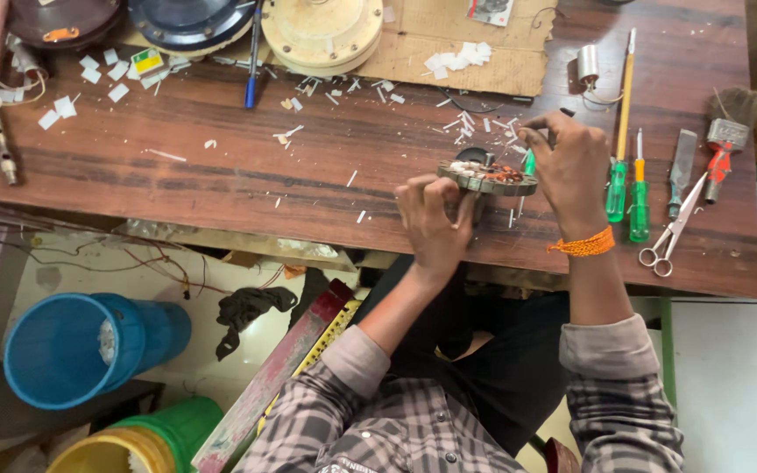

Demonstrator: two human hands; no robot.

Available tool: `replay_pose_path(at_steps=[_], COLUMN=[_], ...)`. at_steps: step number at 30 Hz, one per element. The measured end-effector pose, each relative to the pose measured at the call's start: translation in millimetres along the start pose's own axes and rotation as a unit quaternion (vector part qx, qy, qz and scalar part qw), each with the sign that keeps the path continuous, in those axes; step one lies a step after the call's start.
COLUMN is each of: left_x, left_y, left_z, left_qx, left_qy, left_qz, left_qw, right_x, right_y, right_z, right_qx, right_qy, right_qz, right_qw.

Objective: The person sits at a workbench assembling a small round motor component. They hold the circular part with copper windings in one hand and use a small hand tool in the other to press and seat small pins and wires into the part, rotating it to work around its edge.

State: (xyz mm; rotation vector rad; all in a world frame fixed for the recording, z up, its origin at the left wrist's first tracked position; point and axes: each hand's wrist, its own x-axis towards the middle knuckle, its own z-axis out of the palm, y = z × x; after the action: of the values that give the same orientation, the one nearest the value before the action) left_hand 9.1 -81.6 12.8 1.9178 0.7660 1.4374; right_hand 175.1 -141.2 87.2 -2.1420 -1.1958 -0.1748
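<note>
A round metal motor stator (487,178) with copper windings is held just above the near edge of the wooden workbench (221,166). My left hand (432,223) grips its near left rim from below. My right hand (569,168) reaches over its right side, fingers curled around a thin green-handled tool (528,163) that touches the stator's rim. An orange thread band sits on my right wrist.
Two green-handled screwdrivers (628,188), a chisel (681,171), scissors (672,232) and a brush (729,123) lie right of my hand. Round fan motor housings (321,31) stand at the back among paper scraps. A blue bucket (81,346) lies on the floor at left.
</note>
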Motion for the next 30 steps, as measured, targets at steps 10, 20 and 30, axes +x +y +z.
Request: replay_pose_path(at_steps=[10,20,30], left_x=[64.9,88.3,124.3], left_y=[-28.8,-28.8,-33.0], left_z=[-23.3,-30.7,-17.0], left_qx=[-0.098,-0.234,-0.208], left_qy=[-0.367,-0.46,-0.583], left_qz=[0.132,0.018,0.072], left_qw=[0.916,0.857,0.782], right_x=[-9.1,-75.6,-99.3], right_y=[1.4,-39.6,-22.6], right_z=[-17.5,-39.2,2.6], right_qx=[0.015,0.125,0.088], right_qy=[0.031,-0.065,-0.067], right_qz=[0.042,0.006,-0.09], right_qw=[0.999,0.99,0.99])
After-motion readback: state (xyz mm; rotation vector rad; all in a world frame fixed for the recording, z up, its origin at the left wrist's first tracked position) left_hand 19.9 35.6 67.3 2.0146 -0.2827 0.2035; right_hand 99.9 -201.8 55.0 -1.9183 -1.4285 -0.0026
